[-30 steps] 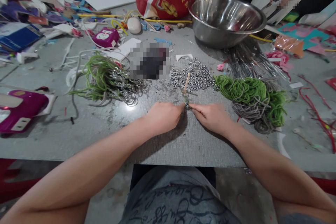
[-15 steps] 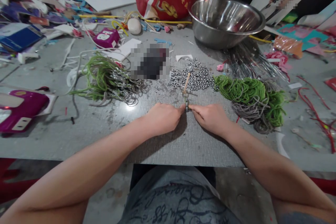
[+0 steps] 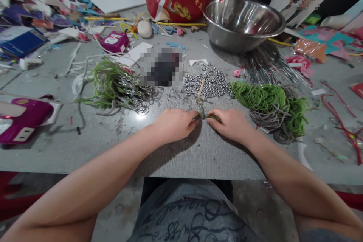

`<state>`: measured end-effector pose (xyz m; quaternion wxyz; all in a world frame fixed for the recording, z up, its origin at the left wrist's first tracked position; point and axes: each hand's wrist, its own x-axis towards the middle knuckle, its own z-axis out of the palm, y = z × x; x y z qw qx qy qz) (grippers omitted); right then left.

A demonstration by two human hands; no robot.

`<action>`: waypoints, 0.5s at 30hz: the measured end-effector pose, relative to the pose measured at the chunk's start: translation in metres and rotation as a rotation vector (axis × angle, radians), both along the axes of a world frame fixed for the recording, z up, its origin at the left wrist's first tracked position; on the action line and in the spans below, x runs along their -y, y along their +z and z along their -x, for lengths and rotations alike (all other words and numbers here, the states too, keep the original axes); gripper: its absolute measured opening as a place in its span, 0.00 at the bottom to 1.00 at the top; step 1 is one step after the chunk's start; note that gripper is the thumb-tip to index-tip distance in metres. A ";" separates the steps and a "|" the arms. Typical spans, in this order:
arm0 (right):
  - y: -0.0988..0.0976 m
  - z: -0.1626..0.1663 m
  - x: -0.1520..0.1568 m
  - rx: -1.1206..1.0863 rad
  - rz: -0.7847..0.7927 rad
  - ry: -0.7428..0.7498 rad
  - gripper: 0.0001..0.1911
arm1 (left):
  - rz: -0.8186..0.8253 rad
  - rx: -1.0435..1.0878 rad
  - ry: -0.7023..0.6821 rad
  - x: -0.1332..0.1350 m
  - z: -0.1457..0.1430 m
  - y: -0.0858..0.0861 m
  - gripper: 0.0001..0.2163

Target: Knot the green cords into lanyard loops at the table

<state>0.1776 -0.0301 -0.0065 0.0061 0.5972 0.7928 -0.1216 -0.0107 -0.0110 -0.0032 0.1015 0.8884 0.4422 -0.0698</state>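
Both grips are closed: the left hand (image 3: 177, 124) and the right hand (image 3: 234, 124) each pinch dark green cord (image 3: 214, 117) between thumb and fingers, just above the bench (image 3: 99, 155). Between the fingertips sits a small knotted piece (image 3: 202, 112), near the middle of the bench; its details are too small to make out, and whether the cord is one strand cannot be told.

From the left, a purple power socket (image 3: 31, 115) lies near the bench edge. Next comes a bundle of green and grey cords (image 3: 104, 83), its right end strung with shiny metal pieces. Right of it is a blurred dark patch, then a spread of silver beads (image 3: 211, 79), with a thin wooden stick (image 3: 201, 89) pointing from them toward the knotted piece. Behind and to the right stands a steel bowl (image 3: 229, 41). Beyond the right hand lies a heap of green and grey cord (image 3: 261, 96), and red cords (image 3: 340, 126) lie farthest right.
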 end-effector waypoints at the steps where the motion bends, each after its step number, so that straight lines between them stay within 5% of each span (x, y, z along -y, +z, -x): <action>1: 0.000 0.001 0.000 0.005 0.005 0.002 0.16 | -0.004 0.030 0.022 0.001 -0.001 -0.001 0.19; 9: 0.001 0.005 0.001 0.014 0.071 -0.014 0.13 | 0.008 0.041 0.093 0.003 -0.007 -0.007 0.15; 15: 0.004 0.005 0.000 -0.027 0.127 0.001 0.10 | 0.061 -0.030 -0.003 -0.001 -0.003 -0.001 0.13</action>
